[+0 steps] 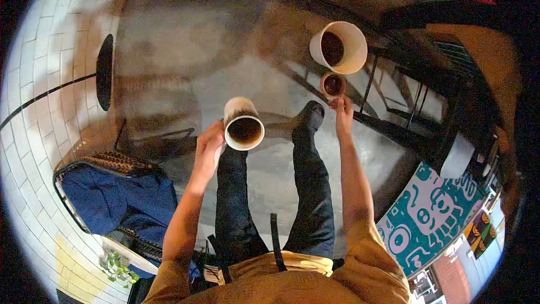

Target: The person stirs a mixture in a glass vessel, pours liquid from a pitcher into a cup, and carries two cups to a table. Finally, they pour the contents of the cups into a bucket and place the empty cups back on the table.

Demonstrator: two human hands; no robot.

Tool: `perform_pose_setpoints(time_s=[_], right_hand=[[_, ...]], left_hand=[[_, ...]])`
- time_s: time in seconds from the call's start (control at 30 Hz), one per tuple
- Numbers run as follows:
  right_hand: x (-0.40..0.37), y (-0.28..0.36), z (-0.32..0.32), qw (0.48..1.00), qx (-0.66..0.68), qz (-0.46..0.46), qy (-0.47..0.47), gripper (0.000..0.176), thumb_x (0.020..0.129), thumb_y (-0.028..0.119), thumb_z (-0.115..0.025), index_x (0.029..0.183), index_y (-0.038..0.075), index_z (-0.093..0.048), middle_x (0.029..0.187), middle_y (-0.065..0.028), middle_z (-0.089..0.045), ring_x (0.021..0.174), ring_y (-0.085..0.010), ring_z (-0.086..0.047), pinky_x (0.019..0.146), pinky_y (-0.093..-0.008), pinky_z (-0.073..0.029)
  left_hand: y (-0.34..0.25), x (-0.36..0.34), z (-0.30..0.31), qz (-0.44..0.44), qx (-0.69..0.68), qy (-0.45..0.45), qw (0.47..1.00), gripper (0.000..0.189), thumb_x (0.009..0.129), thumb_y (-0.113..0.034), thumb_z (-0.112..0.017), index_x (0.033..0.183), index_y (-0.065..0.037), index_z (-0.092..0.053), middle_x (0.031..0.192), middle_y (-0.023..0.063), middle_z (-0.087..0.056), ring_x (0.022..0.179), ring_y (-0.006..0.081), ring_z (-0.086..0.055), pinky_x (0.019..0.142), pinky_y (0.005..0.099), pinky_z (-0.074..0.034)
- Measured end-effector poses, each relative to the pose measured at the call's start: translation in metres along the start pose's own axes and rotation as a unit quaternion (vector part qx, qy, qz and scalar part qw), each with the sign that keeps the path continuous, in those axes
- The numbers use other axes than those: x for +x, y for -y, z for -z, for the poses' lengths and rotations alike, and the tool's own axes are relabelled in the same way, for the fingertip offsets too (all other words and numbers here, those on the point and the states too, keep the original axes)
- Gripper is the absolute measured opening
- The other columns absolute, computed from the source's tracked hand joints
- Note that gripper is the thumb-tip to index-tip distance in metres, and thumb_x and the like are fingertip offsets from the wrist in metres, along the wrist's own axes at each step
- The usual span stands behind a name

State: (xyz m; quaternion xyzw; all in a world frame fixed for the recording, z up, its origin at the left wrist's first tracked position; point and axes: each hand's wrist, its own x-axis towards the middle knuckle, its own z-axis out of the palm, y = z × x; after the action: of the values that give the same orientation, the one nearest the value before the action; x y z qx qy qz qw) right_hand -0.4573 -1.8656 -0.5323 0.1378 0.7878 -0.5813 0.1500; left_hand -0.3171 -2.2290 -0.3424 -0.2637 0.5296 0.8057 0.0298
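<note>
My left hand (pixel 210 147) is closed around a pale paper cup (pixel 237 108) from its left side, with the fingers partly hidden behind it. The cup leans with its mouth toward me, and dark brown liquid shows inside. Farther out, my right hand (pixel 342 110) pinches the near edge of a small brown cup (pixel 333 84) with dark contents. Just beyond that small cup is a larger white paper cup (pixel 355 46), its rim close to the small one. Dark liquid lies at the left side of its inside.
A chair at left holds blue cloth (pixel 101 200), beside a white tiled wall (pixel 45 56). A leafy plant (pixel 118 268) is below it. A teal patterned panel (pixel 427 219) stands at right, near black metal bars (pixel 369 84). Grey concrete floor (pixel 185 28) spreads ahead.
</note>
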Motion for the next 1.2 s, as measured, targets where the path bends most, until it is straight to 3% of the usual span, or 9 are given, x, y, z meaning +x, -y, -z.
perform_pose_setpoints(time_s=[0.2, 0.3, 0.4, 0.47, 0.67, 0.8, 1.0, 1.07, 1.2], right_hand=[[0.124, -0.065, 0.030, 0.985, -0.167, 0.021, -0.028, 0.040, 0.099, 0.039, -0.052, 0.103, 0.001, -0.064, 0.089, -0.0074, -0.067, 0.080, -0.0154, -0.064, 0.072, -0.0293, -0.049], [0.161, -0.056, 0.035, 0.961, -0.272, -0.008, -0.049, 0.044, 0.095, 0.043, -0.057, 0.102, 0.000, -0.065, 0.089, -0.0104, -0.069, 0.080, -0.0192, -0.067, 0.070, -0.0340, -0.051], [0.186, -0.034, 0.033, 0.926, -0.349, -0.144, -0.007, 0.044, 0.091, 0.043, -0.062, 0.105, 0.002, -0.066, 0.095, -0.0154, -0.070, 0.086, -0.0269, -0.069, 0.075, -0.0392, -0.052], [0.210, -0.064, 0.043, 0.883, -0.469, -0.012, -0.003, 0.039, 0.089, 0.040, -0.064, 0.104, 0.004, -0.067, 0.101, -0.0184, -0.069, 0.090, -0.0339, -0.068, 0.080, -0.0427, -0.052], [0.185, 0.023, 0.028, 0.824, -0.560, 0.092, 0.001, 0.032, 0.094, 0.035, -0.051, 0.095, 0.007, -0.065, 0.090, -0.0179, -0.069, 0.080, -0.0388, -0.068, 0.069, -0.0532, -0.052], [0.211, 0.011, 0.031, 0.794, -0.602, 0.067, 0.047, 0.026, 0.086, 0.029, -0.063, 0.102, 0.008, -0.066, 0.101, -0.0201, -0.068, 0.088, -0.0397, -0.068, 0.075, -0.0512, -0.054], [0.221, -0.015, 0.031, 0.672, -0.711, 0.188, 0.079, 0.020, 0.087, 0.016, -0.056, 0.103, 0.007, -0.062, 0.098, -0.0135, -0.065, 0.075, -0.0328, -0.071, 0.054, -0.0435, -0.056], [0.233, -0.038, 0.035, 0.534, -0.784, 0.299, 0.102, 0.023, 0.085, 0.015, -0.057, 0.105, 0.005, -0.061, 0.094, -0.0122, -0.064, 0.066, -0.0271, -0.070, 0.046, -0.0386, -0.054], [0.240, -0.041, 0.038, 0.620, -0.732, 0.271, 0.080, 0.025, 0.084, 0.016, -0.059, 0.107, 0.008, -0.061, 0.098, -0.0099, -0.063, 0.061, -0.0264, -0.068, 0.044, -0.0373, -0.052]], left_hand=[[0.069, 0.074, -0.026, -0.095, 0.048, 0.010, 0.994, 0.029, 0.099, -0.023, -0.051, 0.077, -0.004, -0.046, 0.081, 0.0003, -0.038, 0.077, 0.0114, -0.036, 0.070, 0.0268, -0.030], [0.094, 0.104, -0.036, 0.004, -0.034, -0.038, 0.999, 0.028, 0.099, -0.023, -0.051, 0.079, -0.005, -0.047, 0.081, -0.0005, -0.039, 0.078, 0.0105, -0.038, 0.072, 0.0268, -0.032], [0.109, 0.132, -0.039, -0.033, 0.044, -0.017, 0.998, 0.027, 0.099, -0.023, -0.050, 0.078, -0.005, -0.047, 0.080, -0.0016, -0.038, 0.076, 0.0095, -0.038, 0.071, 0.0266, -0.032], [0.103, 0.144, -0.051, 0.006, 0.013, -0.022, 1.000, 0.027, 0.099, -0.023, -0.050, 0.079, -0.006, -0.048, 0.079, -0.0025, -0.038, 0.075, 0.0085, -0.037, 0.071, 0.0262, -0.032], [0.127, 0.188, -0.050, 0.025, 0.052, 0.007, 0.998, 0.026, 0.098, -0.027, -0.054, 0.083, -0.006, -0.055, 0.080, -0.0033, -0.043, 0.076, 0.0078, -0.040, 0.071, 0.0253, -0.033], [0.141, 0.215, -0.063, 0.014, 0.072, 0.010, 0.997, 0.028, 0.097, -0.031, -0.057, 0.086, -0.005, -0.058, 0.081, -0.0033, -0.046, 0.077, 0.0081, -0.042, 0.072, 0.0251, -0.035], [0.158, 0.257, -0.095, 0.058, 0.072, -0.006, 0.996, 0.032, 0.095, -0.036, -0.060, 0.087, -0.006, -0.060, 0.078, -0.0042, -0.049, 0.075, 0.0084, -0.043, 0.072, 0.0246, -0.036], [0.166, 0.269, -0.105, 0.063, 0.104, -0.016, 0.992, 0.033, 0.095, -0.037, -0.059, 0.085, -0.006, -0.061, 0.076, -0.0049, -0.049, 0.073, 0.0080, -0.043, 0.069, 0.0244, -0.035], [0.179, 0.291, -0.122, 0.043, 0.097, 0.008, 0.994, 0.034, 0.096, -0.038, -0.059, 0.081, -0.007, -0.060, 0.073, -0.0053, -0.047, 0.072, 0.0075, -0.042, 0.067, 0.0245, -0.034]])
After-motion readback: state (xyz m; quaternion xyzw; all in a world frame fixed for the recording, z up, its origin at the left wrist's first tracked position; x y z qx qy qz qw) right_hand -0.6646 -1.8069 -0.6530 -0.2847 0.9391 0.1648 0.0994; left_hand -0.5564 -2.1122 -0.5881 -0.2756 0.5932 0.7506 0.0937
